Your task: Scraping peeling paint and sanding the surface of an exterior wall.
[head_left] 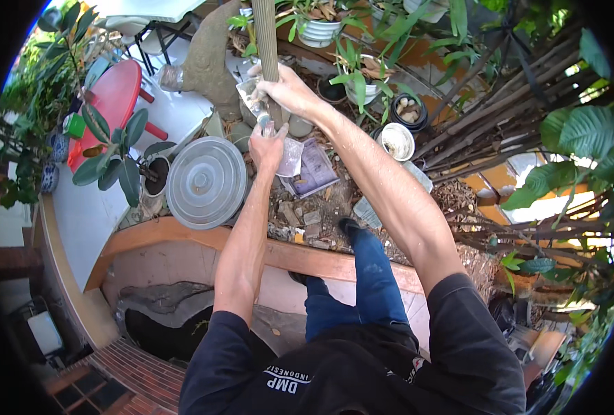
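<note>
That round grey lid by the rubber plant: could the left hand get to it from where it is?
Probably yes: the grey lid lies just beside the left hand with nothing between, though that hand is gripping a clear bag.

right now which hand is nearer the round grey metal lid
Left. The left hand grips a small tool just right of the metal lid; the right hand is higher up, wrapped on the trunk, farther away.

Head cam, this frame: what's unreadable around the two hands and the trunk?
- Right hand on the trunk: palm side hidden behind the hand; grip unclear.
- Clear plastic piece by the right hand: small and glary, kind unclear.
- Left hand: fingers face away; what it holds is hidden.
- Trunk top: cut off by upper edge.
</note>
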A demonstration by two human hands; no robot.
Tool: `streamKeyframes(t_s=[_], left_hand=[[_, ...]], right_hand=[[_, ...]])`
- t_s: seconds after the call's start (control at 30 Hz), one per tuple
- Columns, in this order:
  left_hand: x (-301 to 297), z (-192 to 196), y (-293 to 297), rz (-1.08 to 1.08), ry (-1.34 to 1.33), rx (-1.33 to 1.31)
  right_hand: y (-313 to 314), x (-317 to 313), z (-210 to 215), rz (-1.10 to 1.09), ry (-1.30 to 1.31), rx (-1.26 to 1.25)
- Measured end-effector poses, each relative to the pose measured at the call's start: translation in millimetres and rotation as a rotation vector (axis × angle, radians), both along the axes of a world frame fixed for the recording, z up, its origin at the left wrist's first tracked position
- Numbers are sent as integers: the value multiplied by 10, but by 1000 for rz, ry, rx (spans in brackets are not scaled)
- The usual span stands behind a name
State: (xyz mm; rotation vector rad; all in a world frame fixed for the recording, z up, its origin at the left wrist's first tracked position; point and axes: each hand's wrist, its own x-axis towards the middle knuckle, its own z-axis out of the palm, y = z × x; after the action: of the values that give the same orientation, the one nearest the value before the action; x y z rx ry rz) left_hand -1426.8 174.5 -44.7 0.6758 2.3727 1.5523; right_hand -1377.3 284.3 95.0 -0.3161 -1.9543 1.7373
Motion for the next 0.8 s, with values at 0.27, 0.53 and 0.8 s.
streamKeyframes(t_s=[0.27, 0.53, 0.8], left_hand=[[81, 177, -418, -36, 27, 10], [-38, 234, -799, -7, 41, 268], [-33, -202, -963, 9, 45, 11]], right_hand=[[-448, 50, 391, 132, -122, -87], [-835, -209, 532, 148, -85, 51], [-856, -198, 111, 222, -214, -32]])
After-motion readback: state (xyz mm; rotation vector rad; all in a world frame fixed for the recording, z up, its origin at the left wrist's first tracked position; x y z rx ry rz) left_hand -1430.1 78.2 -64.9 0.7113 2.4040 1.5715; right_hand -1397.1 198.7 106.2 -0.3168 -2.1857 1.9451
